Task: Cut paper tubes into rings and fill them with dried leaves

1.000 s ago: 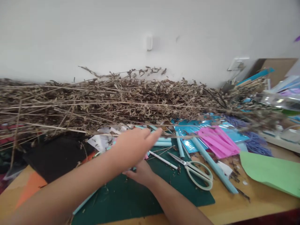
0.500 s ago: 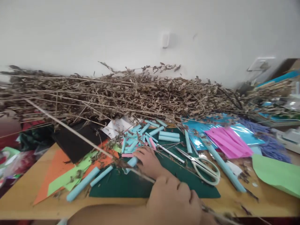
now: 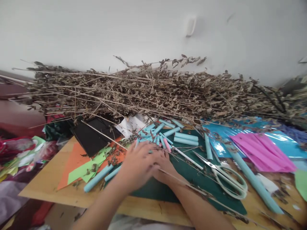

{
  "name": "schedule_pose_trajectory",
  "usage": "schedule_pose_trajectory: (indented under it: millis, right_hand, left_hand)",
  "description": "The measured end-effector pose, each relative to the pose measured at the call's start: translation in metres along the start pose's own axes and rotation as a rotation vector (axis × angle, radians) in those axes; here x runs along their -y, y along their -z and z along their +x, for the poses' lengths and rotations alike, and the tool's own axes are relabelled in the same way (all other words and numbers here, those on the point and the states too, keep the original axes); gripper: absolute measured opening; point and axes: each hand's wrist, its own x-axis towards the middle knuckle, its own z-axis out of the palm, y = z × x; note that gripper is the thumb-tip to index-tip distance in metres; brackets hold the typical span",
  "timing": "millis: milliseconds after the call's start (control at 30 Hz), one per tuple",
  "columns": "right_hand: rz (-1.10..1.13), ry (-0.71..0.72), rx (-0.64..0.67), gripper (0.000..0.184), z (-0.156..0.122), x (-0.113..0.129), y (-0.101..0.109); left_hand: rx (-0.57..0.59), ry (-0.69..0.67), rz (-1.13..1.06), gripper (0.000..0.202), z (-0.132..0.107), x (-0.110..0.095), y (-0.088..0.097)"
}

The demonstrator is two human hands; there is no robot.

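Observation:
My left hand (image 3: 137,164) is closed around a long dried plant stem (image 3: 102,133), which runs out past it on both sides. Beyond it and partly under it is my right hand (image 3: 166,164), its fingers mostly hidden; the stem crosses above that wrist. Just past both hands lies a heap of short light-blue paper tubes (image 3: 159,128) with a few pink ones (image 3: 167,144). Below is a dark green cutting mat (image 3: 189,172). Open-bladed scissors (image 3: 230,183) with pale handles rest at the mat's right side.
A bundle of dried stalks (image 3: 153,92) lies along the wall. To the right are pink paper (image 3: 263,153), a blue glossy sheet (image 3: 219,137) and a long blue tube (image 3: 256,183). Black (image 3: 94,134), orange (image 3: 69,166) and green paper (image 3: 83,171) lie left.
My left hand has moved from near the front edge, up and left along the stem, to beside my right hand. The view has turned left, so things appear further right.

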Motion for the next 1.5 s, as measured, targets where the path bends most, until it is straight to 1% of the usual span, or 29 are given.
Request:
schedule_pose_trajectory:
  millis: [67, 133, 167, 233, 300, 400, 467, 533, 633, 700, 767, 867, 967, 1100, 1200, 1367, 1433, 1500]
  right_hand:
    - [-0.160, -0.010, 0.146, 0.059, 0.005, 0.002, 0.003]
    - [-0.331, -0.033, 0.296, 0.072, 0.010, 0.006, 0.006]
    - [-0.382, -0.044, 0.336, 0.075, 0.012, 0.007, 0.008]
    - [-0.401, -0.044, 0.335, 0.076, 0.013, 0.012, 0.010]
    - [-0.390, -0.010, 0.283, 0.073, 0.013, 0.016, 0.012]
    - [-0.291, 0.110, 0.182, 0.063, 0.012, 0.025, 0.013]
    - [-0.157, 0.188, 0.114, 0.057, 0.011, 0.033, 0.013]
    - [-0.002, 0.239, 0.060, 0.051, 0.011, 0.043, 0.015]
    - [0.237, 0.274, 0.013, 0.040, 0.008, 0.060, 0.017]
    - [0.431, 0.253, -0.046, 0.036, 0.004, 0.071, 0.018]
    - [0.630, 0.182, -0.159, 0.038, 0.000, 0.081, 0.018]
    - [0.870, 0.057, -0.356, 0.044, -0.003, 0.096, 0.022]
    - [1.066, -0.027, -0.485, 0.044, -0.002, 0.109, 0.032]
    - [1.339, -0.033, -0.548, 0.046, 0.002, 0.116, 0.047]
    - [1.456, -0.044, -0.580, 0.045, 0.004, 0.114, 0.053]
    - [1.564, -0.091, -0.722, 0.044, 0.011, 0.101, 0.060]
    - [1.621, -0.108, -0.742, 0.044, 0.013, 0.095, 0.065]
    - [1.661, -0.102, -0.766, 0.044, 0.014, 0.090, 0.069]
  left_hand:
    - [0.059, 0.136, 0.092, 0.034, -0.011, 0.036, 0.005]
    - [0.116, 0.175, 0.148, 0.028, -0.020, 0.062, 0.004]
    - [0.127, 0.184, 0.167, 0.022, -0.023, 0.070, 0.003]
    - [0.106, 0.189, 0.184, 0.017, -0.026, 0.075, 0.000]
    - [0.043, 0.172, 0.175, 0.020, -0.027, 0.070, -0.002]
    - [-0.078, 0.087, 0.103, 0.020, -0.028, 0.054, -0.001]
    - [-0.152, 0.021, 0.047, 0.018, -0.029, 0.043, -0.002]
    - [-0.196, -0.050, 0.020, 0.017, -0.032, 0.037, -0.005]
    - [-0.246, -0.178, 0.024, 0.021, -0.036, 0.033, -0.009]
    - [-0.275, -0.223, 0.036, 0.025, -0.038, 0.034, -0.010]
    - [-0.285, -0.223, 0.057, 0.025, -0.040, 0.037, -0.009]
    - [-0.316, -0.212, 0.106, 0.022, -0.042, 0.043, -0.007]
    - [-0.370, -0.199, 0.176, 0.021, -0.044, 0.051, -0.004]
    - [-0.428, -0.198, 0.269, 0.022, -0.046, 0.061, -0.002]
    - [-0.398, -0.203, 0.317, 0.021, -0.048, 0.070, -0.002]
    - [-0.340, -0.157, 0.389, 0.024, -0.057, 0.088, 0.000]
    - [-0.341, -0.144, 0.381, 0.024, -0.063, 0.098, 0.004]
    - [-0.375, -0.087, 0.263, 0.022, -0.070, 0.108, 0.009]
